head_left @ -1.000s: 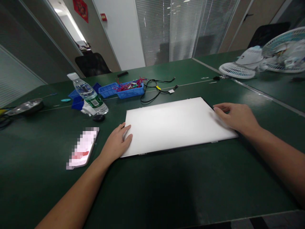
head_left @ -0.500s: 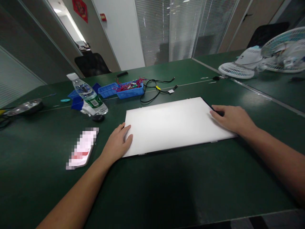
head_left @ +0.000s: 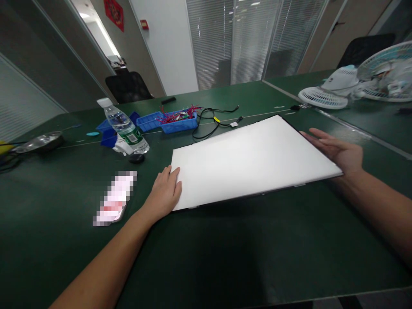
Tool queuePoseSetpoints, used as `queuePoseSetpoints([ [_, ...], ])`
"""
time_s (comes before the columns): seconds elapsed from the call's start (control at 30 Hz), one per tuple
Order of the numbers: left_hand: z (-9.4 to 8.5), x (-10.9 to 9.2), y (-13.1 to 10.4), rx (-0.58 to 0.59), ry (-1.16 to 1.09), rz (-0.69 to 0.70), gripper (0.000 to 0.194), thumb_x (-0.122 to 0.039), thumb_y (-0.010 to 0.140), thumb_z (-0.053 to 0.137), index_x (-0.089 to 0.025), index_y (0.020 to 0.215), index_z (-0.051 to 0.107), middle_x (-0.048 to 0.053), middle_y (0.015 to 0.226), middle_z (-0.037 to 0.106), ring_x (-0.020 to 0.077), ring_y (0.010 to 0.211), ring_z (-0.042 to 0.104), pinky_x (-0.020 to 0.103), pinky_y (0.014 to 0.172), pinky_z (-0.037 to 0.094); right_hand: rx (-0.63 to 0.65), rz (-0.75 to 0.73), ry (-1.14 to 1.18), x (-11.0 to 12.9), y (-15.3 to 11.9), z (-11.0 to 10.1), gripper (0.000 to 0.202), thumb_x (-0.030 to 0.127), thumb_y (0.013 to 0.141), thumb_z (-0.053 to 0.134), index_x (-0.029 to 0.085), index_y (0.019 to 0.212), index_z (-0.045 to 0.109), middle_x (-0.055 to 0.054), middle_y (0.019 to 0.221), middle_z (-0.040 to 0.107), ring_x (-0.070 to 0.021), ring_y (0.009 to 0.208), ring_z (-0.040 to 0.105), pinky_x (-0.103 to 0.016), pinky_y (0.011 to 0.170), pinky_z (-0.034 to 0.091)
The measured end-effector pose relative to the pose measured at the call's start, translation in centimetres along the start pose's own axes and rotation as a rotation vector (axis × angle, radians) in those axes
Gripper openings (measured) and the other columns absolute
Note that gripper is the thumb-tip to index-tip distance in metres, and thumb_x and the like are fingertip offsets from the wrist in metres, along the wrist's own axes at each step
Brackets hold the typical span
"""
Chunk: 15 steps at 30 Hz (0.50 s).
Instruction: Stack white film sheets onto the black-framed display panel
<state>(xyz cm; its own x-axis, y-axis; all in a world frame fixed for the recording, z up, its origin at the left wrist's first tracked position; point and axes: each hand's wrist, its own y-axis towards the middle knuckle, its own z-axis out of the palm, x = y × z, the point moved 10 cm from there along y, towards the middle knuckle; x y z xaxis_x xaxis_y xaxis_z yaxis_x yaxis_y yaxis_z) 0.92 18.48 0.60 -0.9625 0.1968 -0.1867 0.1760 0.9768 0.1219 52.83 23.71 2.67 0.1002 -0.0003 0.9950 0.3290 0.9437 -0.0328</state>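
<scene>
A flat white rectangular panel (head_left: 238, 163) with thin black edges is tilted over the green table, its right side raised and its left side low. At its left edge my left hand (head_left: 165, 191) holds on, the thumb and fingertips lying on the white face. My right hand (head_left: 344, 152) bears up the raised right edge from beneath, palm turned upward and fingers stretched; part of these fingers is hidden behind the panel. A phone (head_left: 117, 199) with a blurred-out screen lies to the left of my left hand.
Behind the panel are a blue tray of red wires (head_left: 178, 122) and a black cable (head_left: 209, 124). At left stand a water bottle (head_left: 125, 126), a black mouse (head_left: 136, 158) and a round metal object (head_left: 41, 141). White fan parts (head_left: 325, 96) lie at the far right.
The panel's right side has risen from the table, while its left side stays low. My right hand has moved from the top of the right edge to underneath, turning palm up.
</scene>
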Motion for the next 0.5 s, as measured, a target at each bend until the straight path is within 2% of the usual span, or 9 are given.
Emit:
queuePoseSetpoints([
  [0.17,0.1,0.0,0.0,0.033,0.007,-0.009,0.062,-0.037,0.104,0.031,-0.004,0.155,0.042,0.028,0.165,0.037,0.0394,0.157,0.032,0.059,0.128,0.024,0.015,-0.019,0.07,0.3,-0.8,0.7,0.078,0.023,0.084,0.057,0.019,0.161,0.04,-0.012,0.157,0.051,-0.0274,0.14,0.055,-0.048,0.111,0.051],
  [0.37,-0.1,-0.2,0.0,0.008,0.013,0.002,0.059,-0.035,0.103,0.033,-0.008,0.154,0.044,0.025,0.164,0.041,0.0381,0.156,0.035,0.06,0.127,0.027,-0.012,0.015,0.011,-0.9,-0.3,0.7,0.086,0.024,0.08,0.057,0.018,0.163,0.037,-0.015,0.147,0.06,-0.0316,0.131,0.062,-0.053,0.1,0.057],
  [0.43,0.0,-0.2,0.0,0.013,0.011,-0.001,0.06,-0.035,0.103,0.032,-0.006,0.154,0.044,0.026,0.164,0.04,0.0387,0.156,0.035,0.06,0.127,0.027,-0.02,0.04,-0.081,-1.3,0.1,0.4,0.082,0.031,0.08,0.056,0.014,0.159,0.042,-0.018,0.135,0.067,-0.0354,0.119,0.068,-0.055,0.093,0.059],
  [0.5,-0.1,-0.3,0.1,0.013,0.01,-0.001,0.06,-0.035,0.103,0.031,-0.004,0.153,0.044,0.028,0.164,0.04,0.0399,0.156,0.035,0.061,0.127,0.027,0.028,-0.029,-0.265,-0.9,0.5,0.7,0.07,0.041,0.084,0.05,0.01,0.147,0.055,-0.02,0.117,0.073,-0.0383,0.103,0.072,-0.057,0.084,0.061],
])
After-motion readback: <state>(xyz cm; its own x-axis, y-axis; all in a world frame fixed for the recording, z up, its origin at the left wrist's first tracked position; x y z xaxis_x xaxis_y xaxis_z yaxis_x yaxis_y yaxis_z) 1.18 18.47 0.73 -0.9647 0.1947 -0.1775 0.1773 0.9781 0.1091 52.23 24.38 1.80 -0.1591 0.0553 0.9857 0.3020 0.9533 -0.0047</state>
